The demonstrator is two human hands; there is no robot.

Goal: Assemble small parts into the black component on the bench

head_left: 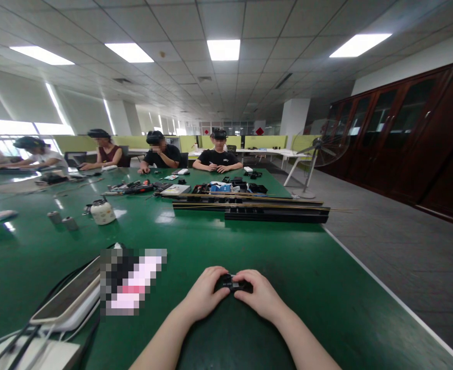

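A small dark object with a greyish middle (233, 283) sits between my two hands, low over the green table (226, 246). Its exact kind is too small to make out. My left hand (209, 290) pinches its left end between thumb and fingers. On the other end, my right hand (260, 292) closes the same way. The fingertips cover both ends of the object. To the left of my left hand lies a phone (70, 293) in a pale case, with a pixelated patch beside it.
Black cables (62, 280) and a white box (41, 354) are at the near left. A white jar (103, 212) stands by two grey cylinders (70, 223). Long black rails (276, 213) with thin brass rods lie ahead. Several people sit around the table; a fan (319, 146) stands right.
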